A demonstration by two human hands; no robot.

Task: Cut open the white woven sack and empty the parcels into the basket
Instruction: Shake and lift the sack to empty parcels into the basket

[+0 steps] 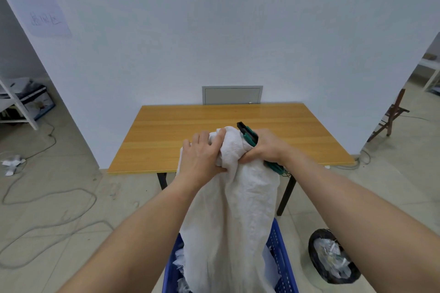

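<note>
The bunched top of the white woven sack point(228, 209) is gripped by the curled fingers of the left hand point(202, 157). Just beside them, the same bunch is clenched by the right hand point(266, 147), with a green utility knife point(250, 135) held in its fist. Below the fingers, the sack hangs into the blue basket point(281, 257). Beyond them stands a wooden table point(166, 131).

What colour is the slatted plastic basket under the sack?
Blue, on the perforated plastic basket; head view, the only one.
</note>
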